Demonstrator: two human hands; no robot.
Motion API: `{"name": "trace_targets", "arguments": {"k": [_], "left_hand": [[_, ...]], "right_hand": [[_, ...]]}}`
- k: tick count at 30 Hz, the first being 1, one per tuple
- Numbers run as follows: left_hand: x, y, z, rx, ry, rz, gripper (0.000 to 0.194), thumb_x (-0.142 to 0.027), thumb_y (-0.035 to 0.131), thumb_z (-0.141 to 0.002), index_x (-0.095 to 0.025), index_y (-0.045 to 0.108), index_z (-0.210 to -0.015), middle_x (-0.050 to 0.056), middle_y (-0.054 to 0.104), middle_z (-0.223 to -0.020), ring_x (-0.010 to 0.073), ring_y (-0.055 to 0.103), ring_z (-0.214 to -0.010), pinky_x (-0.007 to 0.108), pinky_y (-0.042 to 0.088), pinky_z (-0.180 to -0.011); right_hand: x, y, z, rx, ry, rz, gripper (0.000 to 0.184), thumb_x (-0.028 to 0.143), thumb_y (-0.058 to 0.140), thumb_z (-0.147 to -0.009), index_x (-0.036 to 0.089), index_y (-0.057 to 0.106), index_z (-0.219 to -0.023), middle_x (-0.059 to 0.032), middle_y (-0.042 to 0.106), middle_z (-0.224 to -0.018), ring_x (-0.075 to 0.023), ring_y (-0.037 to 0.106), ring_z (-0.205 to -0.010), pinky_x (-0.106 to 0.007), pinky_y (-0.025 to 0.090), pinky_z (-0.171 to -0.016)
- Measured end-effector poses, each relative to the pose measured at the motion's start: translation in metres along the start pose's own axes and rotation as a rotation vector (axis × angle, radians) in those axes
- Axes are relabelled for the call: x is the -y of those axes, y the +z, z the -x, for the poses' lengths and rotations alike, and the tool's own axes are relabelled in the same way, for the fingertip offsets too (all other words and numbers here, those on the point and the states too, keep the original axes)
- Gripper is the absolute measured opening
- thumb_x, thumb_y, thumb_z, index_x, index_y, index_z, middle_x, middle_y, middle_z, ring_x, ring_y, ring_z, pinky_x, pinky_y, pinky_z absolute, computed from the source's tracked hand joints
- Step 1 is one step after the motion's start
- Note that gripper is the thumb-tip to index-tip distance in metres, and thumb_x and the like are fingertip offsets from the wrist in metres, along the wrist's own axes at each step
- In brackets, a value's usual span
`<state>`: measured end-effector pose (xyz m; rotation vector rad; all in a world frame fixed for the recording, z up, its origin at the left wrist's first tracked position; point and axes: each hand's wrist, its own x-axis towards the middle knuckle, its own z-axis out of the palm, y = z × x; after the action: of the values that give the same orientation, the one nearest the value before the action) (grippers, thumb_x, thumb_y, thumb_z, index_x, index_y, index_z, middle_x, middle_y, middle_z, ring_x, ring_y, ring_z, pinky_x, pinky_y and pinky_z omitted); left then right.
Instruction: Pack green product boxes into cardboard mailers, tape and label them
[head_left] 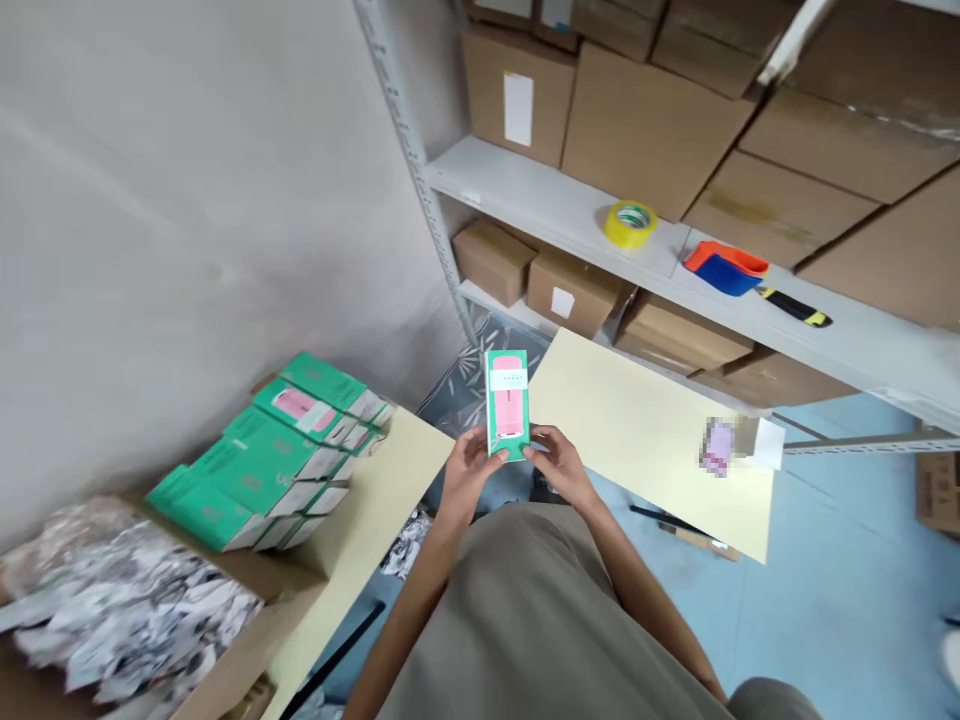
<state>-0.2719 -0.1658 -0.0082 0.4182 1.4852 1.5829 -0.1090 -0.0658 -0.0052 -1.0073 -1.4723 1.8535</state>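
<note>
In the head view a small green box (493,425) with a pink device printed on its front and a white label band is held upright before my body. My left hand (467,465) grips its lower left edge, thumb on the front face. On the lower right edge, my right hand (559,463) holds the same box, its thumb also in front. The fingers behind the box are partly hidden. To the left, a stack of similar green boxes (247,460) lies on a pale yellow table (409,450).
An open carton (262,640) of crumpled paper stands at lower left. A second pale table (637,420) bears a blurred purple item. On the shelf (517,190) lie yellow tape (630,224), an orange-and-blue tool (726,268) and a black-and-yellow cutter (795,306). Cardboard boxes (645,130) fill the rack.
</note>
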Motion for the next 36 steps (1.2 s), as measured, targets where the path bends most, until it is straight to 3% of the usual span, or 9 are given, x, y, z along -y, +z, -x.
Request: {"name": "trace_targets", "arguments": {"k": [6,10,13,15,18,21,25,31,36], "left_hand": [[-0.011,0.043,-0.041,0.148,-0.016,-0.362,0.067,-0.042,0.097,-0.062,-0.022,0.072,-0.121,0.011,0.078,-0.126,0.0331,0.074,-0.116,0.040,0.064,-0.090],[-0.035,0.061,-0.060,0.368,-0.045,-0.492,0.063,-0.038,0.098,-0.061,-0.023,0.078,-0.119,0.009,0.079,-0.126,0.0307,0.076,-0.107,0.037,0.064,-0.085],[-0.054,0.074,-0.077,0.451,-0.035,-0.513,0.066,-0.035,0.099,-0.061,-0.024,0.079,-0.123,0.008,0.081,-0.120,0.0287,0.076,-0.100,0.034,0.063,-0.082],[-0.063,0.085,-0.093,0.474,-0.054,-0.498,0.075,-0.033,0.099,-0.061,-0.024,0.075,-0.131,0.008,0.081,-0.116,0.0265,0.076,-0.094,0.033,0.062,-0.078],[-0.072,0.111,-0.125,0.404,-0.007,-0.495,0.083,-0.030,0.101,-0.057,-0.022,0.071,-0.135,0.010,0.078,-0.128,0.0260,0.074,-0.101,0.033,0.061,-0.082],[-0.075,0.142,-0.159,0.368,0.107,-0.521,0.059,-0.030,0.099,-0.062,-0.017,0.072,-0.113,0.009,0.077,-0.119,0.0263,0.071,-0.107,0.040,0.060,-0.094],[-0.076,0.173,-0.187,0.572,0.057,-0.526,0.039,-0.033,0.095,-0.074,-0.014,0.072,-0.098,0.004,0.079,-0.099,0.0218,0.069,-0.095,0.047,0.057,-0.101],[-0.072,0.184,-0.182,0.611,0.085,-0.484,0.053,-0.049,0.100,-0.072,-0.013,0.077,-0.103,0.005,0.080,-0.105,0.0260,0.067,-0.106,0.048,0.053,-0.111],[-0.037,0.174,-0.148,0.408,-0.048,-0.053,0.067,-0.072,0.085,-0.083,-0.023,0.075,-0.127,0.011,0.079,-0.128,0.0323,0.069,-0.123,0.049,0.058,-0.102]], "right_hand": [[0.037,-0.116,-0.033,-0.235,-0.122,0.151,0.081,0.053,0.088,-0.085,0.033,0.053,-0.155,-0.0149,0.046,-0.172,-0.0330,0.063,-0.141,-0.052,0.059,-0.111],[0.047,-0.190,-0.055,0.001,-0.016,0.180,0.062,0.050,0.089,-0.084,0.031,0.070,-0.140,-0.0114,0.064,-0.155,-0.0295,0.071,-0.123,-0.045,0.065,-0.096],[0.037,-0.222,-0.060,0.188,0.083,0.156,0.062,0.045,0.094,-0.078,0.031,0.077,-0.135,-0.0090,0.071,-0.147,-0.0279,0.072,-0.119,-0.044,0.064,-0.097],[0.024,-0.226,-0.059,0.234,0.129,0.105,0.064,0.042,0.096,-0.074,0.030,0.078,-0.134,-0.0086,0.074,-0.144,-0.0276,0.073,-0.120,-0.044,0.062,-0.102],[-0.001,-0.207,-0.051,0.211,0.195,-0.027,0.063,0.045,0.099,-0.070,0.027,0.077,-0.127,-0.0070,0.078,-0.131,-0.0254,0.076,-0.113,-0.042,0.064,-0.099],[-0.019,-0.178,-0.037,0.081,0.299,-0.214,0.070,0.054,0.098,-0.071,0.029,0.072,-0.130,-0.0050,0.079,-0.123,-0.0236,0.079,-0.103,-0.041,0.067,-0.092],[-0.023,-0.154,-0.017,-0.040,0.344,-0.349,0.071,0.057,0.096,-0.074,0.030,0.067,-0.134,-0.0051,0.080,-0.122,-0.0245,0.080,-0.107,-0.042,0.067,-0.099],[-0.015,-0.159,0.000,-0.069,0.344,-0.397,0.070,0.054,0.097,-0.075,0.030,0.068,-0.133,-0.0042,0.081,-0.119,-0.0236,0.080,-0.107,-0.041,0.067,-0.101],[-0.012,-0.167,-0.005,-0.070,0.312,-0.430,0.066,0.065,0.092,-0.076,0.027,0.071,-0.126,-0.0074,0.082,-0.121,-0.0271,0.080,-0.107,-0.045,0.069,-0.098]]}}
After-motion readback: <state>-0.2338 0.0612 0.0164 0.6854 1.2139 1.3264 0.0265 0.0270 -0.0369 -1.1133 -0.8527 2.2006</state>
